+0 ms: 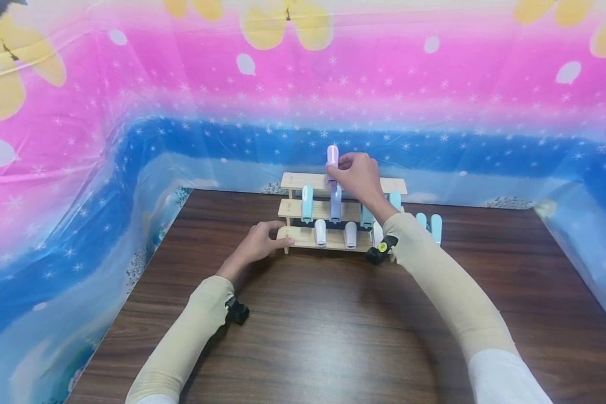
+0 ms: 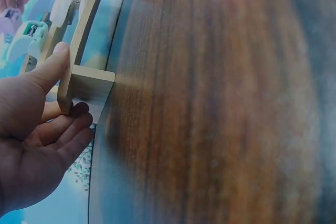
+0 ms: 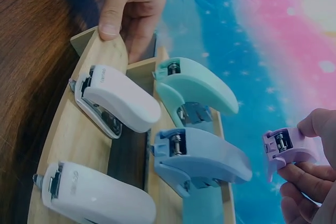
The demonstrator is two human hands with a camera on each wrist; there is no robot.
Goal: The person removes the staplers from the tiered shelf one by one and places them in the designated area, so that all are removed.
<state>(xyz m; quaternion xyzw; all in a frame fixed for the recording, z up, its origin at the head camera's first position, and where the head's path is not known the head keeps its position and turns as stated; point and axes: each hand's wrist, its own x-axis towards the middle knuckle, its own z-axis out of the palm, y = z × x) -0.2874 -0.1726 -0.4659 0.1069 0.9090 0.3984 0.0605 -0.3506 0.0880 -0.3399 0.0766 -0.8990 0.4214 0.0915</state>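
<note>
— The white sleeve (image 1: 505,379) is showing nearest us; beyond it the right grip (image 1: 356,175) is pinching the purple stapler (image 1: 333,156).

— Where is that stapler sitting?

— It's being held at the top shelf (image 1: 308,180) of the rack (image 1: 285,209), near the far edge of the counter (image 1: 293,325). I'm not managing to tell whether it's touching the wood.

— And the left grip (image 1: 257,241)?

— Holding the left end of the bottom shelf (image 1: 335,241), thumb above, fingers curling beneath.

— How far along is this looking?

— Well along, I'm judging. The bottom shelf is carrying at least three white staplers (image 1: 320,233); the middle shelf (image 1: 321,210) is carrying a blue stapler (image 1: 335,203) among three mint staplers (image 1: 307,203).

— So what's left?

— The top shelf, seemingly. I'm spotting only the purple one there, though the right grip is hiding part of it.

— Any other containers?

— I'm seeing none; the rack is doing the carrying. Two loose staplers (image 1: 436,229) are resting right of it, toward the counter's far right corner.
</note>
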